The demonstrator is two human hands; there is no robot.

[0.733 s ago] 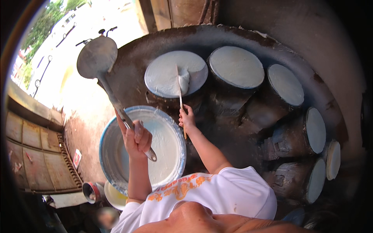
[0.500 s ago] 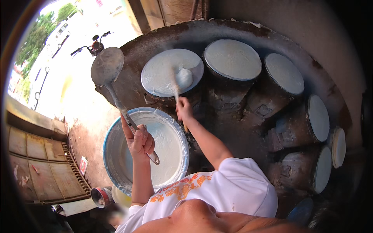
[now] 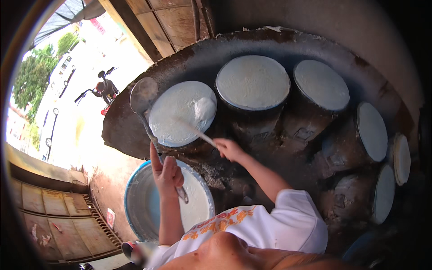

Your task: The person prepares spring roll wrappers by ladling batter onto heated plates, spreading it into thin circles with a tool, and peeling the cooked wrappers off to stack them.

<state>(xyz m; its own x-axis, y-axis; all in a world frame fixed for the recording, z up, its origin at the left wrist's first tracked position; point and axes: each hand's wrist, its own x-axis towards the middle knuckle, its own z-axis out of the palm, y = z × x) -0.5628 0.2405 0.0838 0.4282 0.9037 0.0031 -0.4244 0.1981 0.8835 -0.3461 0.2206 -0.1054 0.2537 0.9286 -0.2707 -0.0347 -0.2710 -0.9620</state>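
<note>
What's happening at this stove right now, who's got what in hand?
A person stands over a ring of round steamer tops covered in white batter. The left hand holds a metal ladle raised above the blue-rimmed batter basin. The right hand holds a thin stick spreader reaching onto the nearest steamer top, where wet batter is spread across it. The other tops alongside are already coated.

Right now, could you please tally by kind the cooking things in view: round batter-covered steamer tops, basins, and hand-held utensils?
Round white steamer tops: 7, from the one being spread round to the lowest at the right.
Blue-rimmed batter basin: 1.
Hand-held utensils: 2, a ladle in the left hand and a thin spreader in the right hand.
Total: 10.
</note>
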